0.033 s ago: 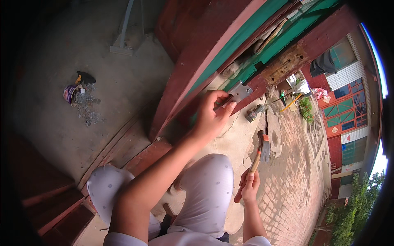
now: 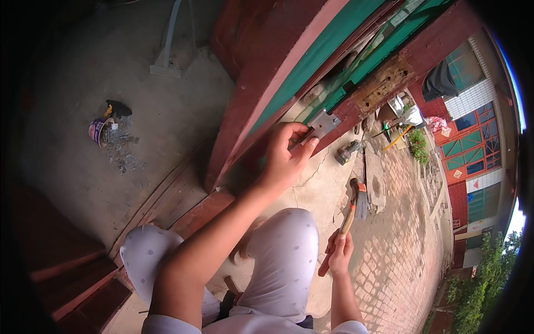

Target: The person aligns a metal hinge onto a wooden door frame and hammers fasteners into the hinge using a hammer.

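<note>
Between the thumb and fingers of my left hand (image 2: 289,153) is a silvery metal plate (image 2: 322,123) with small holes and a notched end. I have it up against the dark red wooden door edge (image 2: 346,116); whether it touches the wood all along I cannot tell. A worn patch with several holes (image 2: 384,86) lies farther up that edge. Low on the right, my right hand (image 2: 339,253) is closed round the wooden handle of a hammer (image 2: 347,220), its dark head pointing up and away from the door.
A power drill (image 2: 348,152) lies on the concrete beyond my left hand. On the floor at left, a tipped tub (image 2: 97,132) has spilled screws or nails (image 2: 123,145). Brick paving (image 2: 389,250) stretches right. My bent knees (image 2: 283,245) are below the door.
The whole view has shifted slightly. Both hands keep their grips, with the plate at the same place on the door edge.
</note>
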Demonstrator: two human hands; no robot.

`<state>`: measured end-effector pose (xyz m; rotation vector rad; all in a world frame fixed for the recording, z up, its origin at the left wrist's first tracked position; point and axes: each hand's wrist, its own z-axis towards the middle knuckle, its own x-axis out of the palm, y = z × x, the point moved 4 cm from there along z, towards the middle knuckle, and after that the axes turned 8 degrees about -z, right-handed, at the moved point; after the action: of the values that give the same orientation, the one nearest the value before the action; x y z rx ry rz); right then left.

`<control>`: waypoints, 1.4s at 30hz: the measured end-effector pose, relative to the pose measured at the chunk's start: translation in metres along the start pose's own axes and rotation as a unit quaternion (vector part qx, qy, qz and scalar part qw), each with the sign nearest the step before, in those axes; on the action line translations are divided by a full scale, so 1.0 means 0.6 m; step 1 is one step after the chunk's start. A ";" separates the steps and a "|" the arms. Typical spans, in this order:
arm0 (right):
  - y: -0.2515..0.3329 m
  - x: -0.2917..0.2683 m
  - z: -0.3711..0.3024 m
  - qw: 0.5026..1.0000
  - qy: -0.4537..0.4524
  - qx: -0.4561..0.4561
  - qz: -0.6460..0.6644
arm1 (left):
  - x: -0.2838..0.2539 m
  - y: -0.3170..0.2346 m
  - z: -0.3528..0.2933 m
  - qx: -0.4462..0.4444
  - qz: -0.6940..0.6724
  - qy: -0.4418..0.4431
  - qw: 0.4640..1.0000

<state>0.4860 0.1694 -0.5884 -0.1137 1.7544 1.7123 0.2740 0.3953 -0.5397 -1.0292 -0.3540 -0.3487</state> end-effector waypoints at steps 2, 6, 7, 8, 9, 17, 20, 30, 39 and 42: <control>-0.025 -0.002 -0.009 0.999 -0.018 0.023 0.041 | 0.000 -0.007 0.000 -0.017 0.007 0.009 1.000; -0.040 -0.009 -0.015 0.999 -0.010 0.031 0.026 | -0.003 -0.004 0.000 -0.018 0.031 0.005 0.999; -0.035 -0.010 -0.015 0.999 -0.007 0.033 0.033 | -0.006 -0.006 0.000 -0.006 0.039 0.003 0.999; -0.028 -0.013 -0.015 0.999 0.002 0.018 0.034 | -0.008 -0.006 -0.001 -0.006 0.046 0.004 0.999; -0.020 -0.018 -0.014 0.999 0.011 0.002 0.033 | -0.007 -0.006 -0.002 -0.016 0.042 0.003 0.999; 0.125 -0.044 -0.013 0.967 0.002 -0.105 0.233 | -0.022 -0.013 -0.031 -0.029 0.059 0.007 0.998; 0.177 -0.015 -0.007 0.910 0.028 -0.173 0.376 | -0.022 -0.035 -0.077 -0.014 0.146 -0.047 0.988; 0.184 0.084 -0.023 0.798 0.124 -0.042 0.588 | 0.031 -0.118 -0.316 -0.327 -0.143 0.134 0.925; 0.140 0.113 -0.037 0.760 0.151 0.049 0.631 | 0.036 -0.089 -0.357 -0.288 -0.162 0.020 0.944; 0.139 0.118 -0.035 0.767 0.149 0.055 0.621 | 0.034 -0.080 -0.355 -0.314 -0.185 -0.029 0.931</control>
<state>0.3818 0.1884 -0.5553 1.1485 2.3681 2.5175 0.2966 0.1843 -0.5939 -1.6055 -0.5077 -0.8069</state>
